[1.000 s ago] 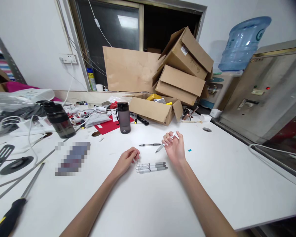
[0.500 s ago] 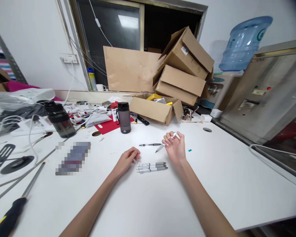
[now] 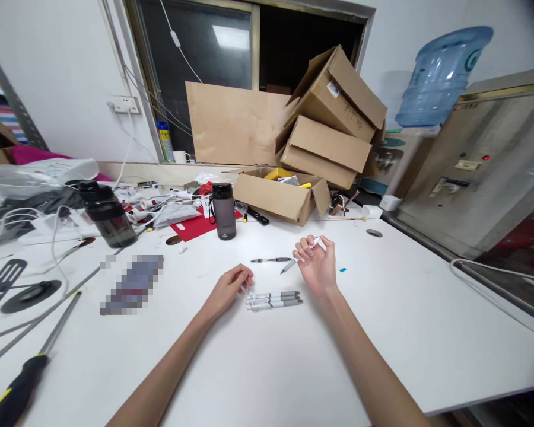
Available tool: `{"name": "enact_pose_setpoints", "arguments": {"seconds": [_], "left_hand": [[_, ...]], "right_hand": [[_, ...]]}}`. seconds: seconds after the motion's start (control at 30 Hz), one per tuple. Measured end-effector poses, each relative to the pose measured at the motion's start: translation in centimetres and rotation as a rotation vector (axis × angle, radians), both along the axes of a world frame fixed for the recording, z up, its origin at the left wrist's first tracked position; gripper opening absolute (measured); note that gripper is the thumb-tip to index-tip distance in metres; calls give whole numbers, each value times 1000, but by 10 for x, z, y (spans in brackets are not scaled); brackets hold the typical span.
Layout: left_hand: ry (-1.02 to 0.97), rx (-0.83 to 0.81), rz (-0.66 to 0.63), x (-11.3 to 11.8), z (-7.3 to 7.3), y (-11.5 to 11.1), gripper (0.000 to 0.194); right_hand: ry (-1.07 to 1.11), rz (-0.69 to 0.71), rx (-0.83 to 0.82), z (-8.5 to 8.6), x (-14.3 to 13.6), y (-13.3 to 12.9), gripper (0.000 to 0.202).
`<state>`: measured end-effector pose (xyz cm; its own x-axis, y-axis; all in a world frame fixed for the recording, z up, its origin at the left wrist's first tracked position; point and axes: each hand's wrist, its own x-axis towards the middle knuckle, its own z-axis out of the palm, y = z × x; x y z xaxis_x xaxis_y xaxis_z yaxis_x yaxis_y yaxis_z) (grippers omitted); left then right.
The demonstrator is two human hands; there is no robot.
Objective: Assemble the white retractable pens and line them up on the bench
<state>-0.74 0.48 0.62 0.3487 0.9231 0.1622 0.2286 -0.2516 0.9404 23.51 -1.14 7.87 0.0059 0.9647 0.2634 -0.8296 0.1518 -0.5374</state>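
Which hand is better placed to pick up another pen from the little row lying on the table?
Probably the left hand: it rests on the table, loosely curled, its fingertips right beside the row of pens. The right hand is raised behind the row and already grips a pen.

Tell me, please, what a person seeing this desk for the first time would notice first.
Most striking are the two bare hands at the middle of the white table: the right hand holds a white pen tip-down, and the left hand rests curled beside a small bundle of grey-capped pens. Behind them, a leaning stack of cardboard boxes rises at the back, with a blue water jug to its right.
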Motion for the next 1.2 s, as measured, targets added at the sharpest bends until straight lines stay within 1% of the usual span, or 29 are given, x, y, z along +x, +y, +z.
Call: {"name": "enact_pose_setpoints", "arguments": {"seconds": [0.23,0.3,0.37,0.4,0.47,0.53,0.57,0.63,0.7,0.8,0.87,0.93,0.97,1.0,1.03,1.07,1.2], "left_hand": [[-3,-8,-1,0,-1,1,30],[-5,-4,2,0,-1,1,29],[-14,2,5,0,-1,1,28],[-24,5,7,1,0,1,28],[-49,8,7,2,1,0,27],[-73,8,-8,4,4,-2,26],[-85,6,-24,5,6,-4,25],[-104,0,-69,8,10,-7,27],[-114,0,-106,10,13,-11,29],[-90,36,-105,12,17,-14,29],[-73,70,-63,11,19,-14,29],[-82,88,-2,9,19,-12,28],[-96,91,30,7,20,-10,28],[-109,88,58,6,20,-9,29],[-116,80,78,5,20,-8,29],[-119,69,91,4,20,-7,29],[-74,60,112,3,22,-9,29]], "right_hand": [[-17,4,14,0,0,0,32],[-42,-13,28,-2,-1,3,27],[-119,-53,44,-6,-2,6,15],[-187,-85,51,-9,-3,8,9],[-406,-161,69,-16,-5,9,1],[-695,-186,117,-22,-6,7,5],[-826,-173,161,-25,-7,5,7],[-1018,-124,266,-27,-9,-2,8],[-1144,-75,346,-27,-12,-9,11],[-1290,-20,365,-24,-14,-15,13],[-1345,-4,306,-25,-13,-14,17],[-1364,-26,205,-27,-8,-9,24],[-1364,-62,153,-29,-4,-6,28],[-1366,-125,122,-30,0,-2,30],[-1358,-164,103,-31,4,2,31],[-1346,-170,99,-32,9,5,30],[-1259,-89,133,-32,23,14,32]]}}
